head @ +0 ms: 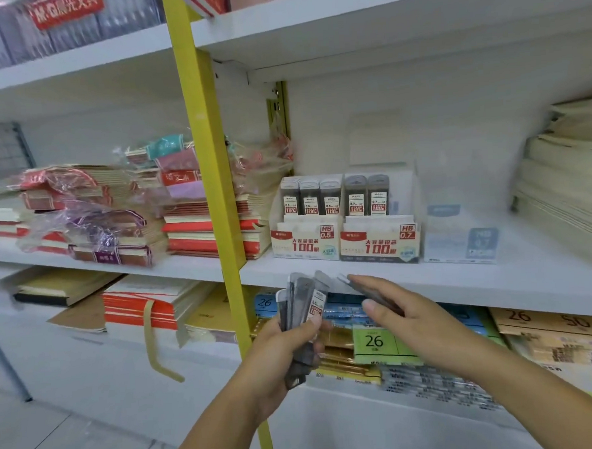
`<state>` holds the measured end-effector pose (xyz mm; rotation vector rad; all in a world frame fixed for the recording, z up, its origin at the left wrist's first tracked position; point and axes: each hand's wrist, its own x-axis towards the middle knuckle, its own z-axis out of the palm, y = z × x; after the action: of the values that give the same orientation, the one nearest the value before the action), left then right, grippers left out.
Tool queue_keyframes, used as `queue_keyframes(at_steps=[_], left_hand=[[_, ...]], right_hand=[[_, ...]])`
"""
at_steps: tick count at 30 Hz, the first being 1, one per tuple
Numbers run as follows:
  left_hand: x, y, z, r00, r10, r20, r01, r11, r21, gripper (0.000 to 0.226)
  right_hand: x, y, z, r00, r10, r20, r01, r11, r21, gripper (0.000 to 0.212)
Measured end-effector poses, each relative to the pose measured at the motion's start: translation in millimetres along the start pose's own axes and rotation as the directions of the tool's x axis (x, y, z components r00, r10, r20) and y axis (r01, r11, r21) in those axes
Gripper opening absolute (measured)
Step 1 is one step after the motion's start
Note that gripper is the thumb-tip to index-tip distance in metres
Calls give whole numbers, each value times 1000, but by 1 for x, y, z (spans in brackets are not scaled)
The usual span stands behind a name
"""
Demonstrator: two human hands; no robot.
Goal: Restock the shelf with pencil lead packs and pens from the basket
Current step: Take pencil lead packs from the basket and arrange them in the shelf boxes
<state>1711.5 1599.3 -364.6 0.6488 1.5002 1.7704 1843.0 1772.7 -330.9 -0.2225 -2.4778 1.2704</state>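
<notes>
Left hand (280, 348) grips a fan of lead packs (302, 301) just below the shelf (462, 286), right hand (409, 316) pinches one pack (382, 297), and I'd read its blurred size first, then slot it upright into the matching 0.5 box (305, 241) or 0.7 box (379, 240).

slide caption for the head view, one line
Left hand holds a bundle of pencil lead packs while the right hand pinches a single pack in front of the display boxes.
</notes>
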Motion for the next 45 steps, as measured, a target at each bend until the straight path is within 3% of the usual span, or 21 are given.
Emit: queue_keyframes(at_steps=[3,6,12,17,19,23,26,29,36,41,45], left_hand=[[2,2,-1,999,42,-9,-42,997,-68,38],[0,3,1,993,108,-41,-112,989,-99,33],[-1,10,1,976,166,-143,-180,979,-95,37],[2,14,7,979,142,-147,-150,988,-46,27],[4,17,11,977,172,-127,-179,983,-49,31],[12,32,12,966,188,-177,-206,975,-86,40],[24,46,0,964,173,-202,-201,971,-130,23],[33,54,-12,960,198,-197,-233,957,-172,16],[49,59,-27,942,262,-207,-295,944,-147,18],[51,61,-26,944,304,-127,-321,936,-146,21],[50,58,-26,952,279,-126,-300,935,-191,20]], right_hand=[[0,-3,12,999,-5,53,4,1000,31,37],[-4,-9,23,997,-65,52,67,997,-34,48],[-1,-15,30,999,-45,16,43,992,122,53],[2,-15,32,997,-48,63,35,980,196,86],[5,-16,32,995,-67,77,47,971,233,86],[23,-35,17,978,-132,-161,167,960,223,65],[55,-67,-19,888,-295,-353,334,941,52,50],[96,-97,-51,816,-429,-387,376,903,-207,52],[157,-94,-70,870,-433,-237,145,683,-716,34],[180,-84,-75,891,-393,-226,87,638,-765,31],[189,-75,-73,884,-422,-201,47,508,-860,16]])
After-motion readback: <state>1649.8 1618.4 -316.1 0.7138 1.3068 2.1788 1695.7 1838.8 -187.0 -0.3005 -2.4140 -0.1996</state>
